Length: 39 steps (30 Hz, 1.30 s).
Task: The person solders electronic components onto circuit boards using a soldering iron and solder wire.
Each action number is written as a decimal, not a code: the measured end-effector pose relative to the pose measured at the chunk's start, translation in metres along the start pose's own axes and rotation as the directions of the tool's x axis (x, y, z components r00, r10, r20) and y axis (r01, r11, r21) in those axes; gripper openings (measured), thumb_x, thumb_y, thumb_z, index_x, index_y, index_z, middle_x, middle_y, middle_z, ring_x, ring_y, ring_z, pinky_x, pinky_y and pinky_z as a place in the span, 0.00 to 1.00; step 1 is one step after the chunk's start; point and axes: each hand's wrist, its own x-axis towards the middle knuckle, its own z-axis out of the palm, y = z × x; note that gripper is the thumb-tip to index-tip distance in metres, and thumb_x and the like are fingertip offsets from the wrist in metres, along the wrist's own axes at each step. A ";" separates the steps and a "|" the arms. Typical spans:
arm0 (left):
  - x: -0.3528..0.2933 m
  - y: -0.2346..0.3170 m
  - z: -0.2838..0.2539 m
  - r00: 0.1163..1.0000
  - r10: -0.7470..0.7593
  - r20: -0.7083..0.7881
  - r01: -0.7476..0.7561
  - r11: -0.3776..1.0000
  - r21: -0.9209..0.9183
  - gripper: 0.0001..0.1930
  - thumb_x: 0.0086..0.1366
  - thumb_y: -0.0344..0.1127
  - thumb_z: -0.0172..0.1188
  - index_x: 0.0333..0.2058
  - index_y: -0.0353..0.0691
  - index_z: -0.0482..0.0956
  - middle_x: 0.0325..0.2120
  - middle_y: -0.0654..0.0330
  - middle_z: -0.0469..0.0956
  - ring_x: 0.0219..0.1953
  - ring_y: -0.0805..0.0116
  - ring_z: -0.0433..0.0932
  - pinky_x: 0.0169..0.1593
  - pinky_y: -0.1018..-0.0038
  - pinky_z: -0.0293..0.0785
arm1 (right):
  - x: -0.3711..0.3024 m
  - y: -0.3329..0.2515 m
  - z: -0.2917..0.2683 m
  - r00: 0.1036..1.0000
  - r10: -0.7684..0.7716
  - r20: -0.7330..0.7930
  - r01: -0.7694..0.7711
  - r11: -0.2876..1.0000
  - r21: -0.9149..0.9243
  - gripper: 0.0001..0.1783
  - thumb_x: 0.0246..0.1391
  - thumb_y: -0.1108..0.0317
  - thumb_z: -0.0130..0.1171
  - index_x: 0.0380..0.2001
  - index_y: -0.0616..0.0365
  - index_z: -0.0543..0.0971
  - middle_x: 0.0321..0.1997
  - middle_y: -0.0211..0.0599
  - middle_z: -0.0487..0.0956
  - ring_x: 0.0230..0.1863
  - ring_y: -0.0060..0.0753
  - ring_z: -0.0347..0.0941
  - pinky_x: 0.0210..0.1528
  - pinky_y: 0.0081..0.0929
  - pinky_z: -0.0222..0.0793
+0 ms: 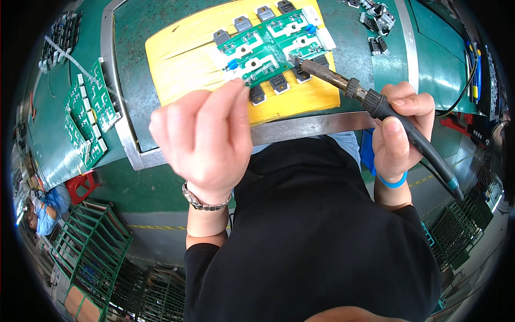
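My right hand (399, 126) grips a soldering iron (370, 99) by its black handle. The iron's tip meets or hovers just over the near right part of a green circuit board (271, 48); contact is hard to tell. My left hand (206, 129) is closed in a pinch at the board's near left corner, and whatever its fingertips hold is too small to make out. Blue round components (232, 65) and white connectors (324, 38) sit on the board. Dark grey square parts with holes (279, 82) stick out along its near and far edges. Beneath lies a yellow pad (185, 59).
A metal frame (311, 124) borders the green work surface. More circuit boards (86, 115) lie at the left, with dark parts (59, 40) behind them. Loose black and silver parts (378, 21) sit at the far right, and blue and yellow hand tools (473, 70) beyond.
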 end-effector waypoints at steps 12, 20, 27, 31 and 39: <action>-0.017 0.001 -0.026 0.950 -0.310 0.033 0.300 0.878 -0.374 0.06 0.57 0.21 0.63 0.34 0.36 0.78 0.30 0.60 0.74 0.27 0.71 0.69 0.29 0.78 0.65 | 0.003 -0.010 -0.001 0.998 -0.020 -0.055 0.019 1.000 -0.019 0.16 0.53 0.65 0.59 0.41 0.58 0.68 0.32 0.39 0.67 0.28 0.23 0.57 0.31 0.22 0.54; -0.019 0.006 -0.021 0.956 -0.290 0.040 0.289 0.916 -0.278 0.08 0.56 0.21 0.66 0.35 0.36 0.80 0.30 0.61 0.74 0.27 0.77 0.69 0.25 0.83 0.64 | 0.001 0.001 0.001 0.997 -0.055 0.045 0.055 0.998 0.020 0.16 0.54 0.71 0.60 0.40 0.61 0.66 0.34 0.41 0.71 0.28 0.21 0.63 0.33 0.20 0.61; -0.010 0.003 -0.017 0.986 -0.168 0.009 0.168 0.982 -0.081 0.13 0.49 0.23 0.72 0.34 0.41 0.82 0.28 0.61 0.75 0.29 0.66 0.72 0.32 0.73 0.70 | 0.001 0.000 0.007 0.999 -0.009 0.052 0.008 1.000 0.023 0.15 0.54 0.71 0.61 0.40 0.61 0.66 0.34 0.41 0.70 0.29 0.21 0.65 0.32 0.19 0.63; -0.007 0.000 -0.015 0.995 -0.103 0.008 0.103 0.991 -0.080 0.09 0.53 0.22 0.70 0.33 0.38 0.82 0.28 0.62 0.76 0.25 0.76 0.69 0.26 0.81 0.64 | 0.002 0.001 0.006 0.999 0.000 0.049 -0.001 1.000 0.019 0.16 0.54 0.70 0.61 0.40 0.60 0.66 0.34 0.40 0.70 0.29 0.21 0.65 0.32 0.19 0.64; -0.005 0.003 -0.013 0.996 -0.092 0.019 0.093 0.991 -0.099 0.09 0.52 0.22 0.70 0.33 0.37 0.82 0.28 0.60 0.76 0.26 0.74 0.71 0.27 0.80 0.66 | 0.002 -0.001 0.006 0.998 0.012 0.062 -0.015 0.999 0.038 0.15 0.54 0.71 0.61 0.40 0.60 0.66 0.34 0.40 0.70 0.29 0.21 0.65 0.32 0.19 0.64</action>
